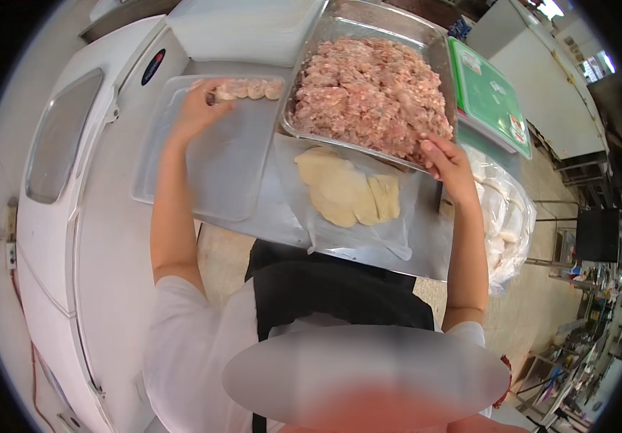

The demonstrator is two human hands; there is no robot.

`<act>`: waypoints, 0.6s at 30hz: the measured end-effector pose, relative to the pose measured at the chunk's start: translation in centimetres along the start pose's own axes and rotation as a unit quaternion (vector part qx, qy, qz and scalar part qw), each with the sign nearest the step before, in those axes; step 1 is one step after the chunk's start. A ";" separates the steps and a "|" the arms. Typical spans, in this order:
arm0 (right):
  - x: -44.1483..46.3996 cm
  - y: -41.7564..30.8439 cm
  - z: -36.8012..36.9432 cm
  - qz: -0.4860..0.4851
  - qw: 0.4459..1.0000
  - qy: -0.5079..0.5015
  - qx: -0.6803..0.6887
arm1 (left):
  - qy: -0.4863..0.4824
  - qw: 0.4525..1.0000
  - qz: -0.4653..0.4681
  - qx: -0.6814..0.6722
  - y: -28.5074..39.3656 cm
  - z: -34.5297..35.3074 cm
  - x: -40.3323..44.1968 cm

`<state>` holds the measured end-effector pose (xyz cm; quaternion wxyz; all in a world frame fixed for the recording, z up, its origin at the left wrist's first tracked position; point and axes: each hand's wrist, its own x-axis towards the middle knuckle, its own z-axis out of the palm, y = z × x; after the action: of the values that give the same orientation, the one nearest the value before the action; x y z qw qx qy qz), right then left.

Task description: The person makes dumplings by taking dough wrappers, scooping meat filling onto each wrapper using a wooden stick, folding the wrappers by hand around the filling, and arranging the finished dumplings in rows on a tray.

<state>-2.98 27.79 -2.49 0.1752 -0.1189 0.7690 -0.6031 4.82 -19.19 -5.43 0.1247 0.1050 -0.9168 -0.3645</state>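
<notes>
The left hand (199,115) curves at the end of the dumplings (255,89); a light touch protects their shape. The right hand's (451,167) fingers meet the meat (372,94). I cannot tell either grip.

Head-worn view, forward and down.

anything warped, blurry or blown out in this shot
Head view: strong fisheye bend towards the edges, black corners; a blurred oval covers the lower middle; small blown-out bright spots at upper right; the ground meat looks fairly sharp.
</notes>
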 end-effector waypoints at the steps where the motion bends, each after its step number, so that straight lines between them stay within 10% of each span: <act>1: 0.2 0.4 0.2 0.009 0.999 0.015 0.037 | 0.054 0.996 0.010 0.069 -2.4 -0.8 0.2; 6: 0.0 -0.4 0.1 0.021 0.998 -0.012 0.049 | 0.129 0.959 -0.066 0.245 -8.9 -4.5 2.2; 18: 0.0 -0.2 0.4 0.022 0.999 0.013 0.042 | 0.022 0.971 -0.210 0.113 -7.6 -3.9 5.6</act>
<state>-2.80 27.36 -2.35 0.1830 -0.0867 0.7474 -0.6328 1.51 -28.71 -7.13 0.0526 0.3163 -0.9067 -0.2740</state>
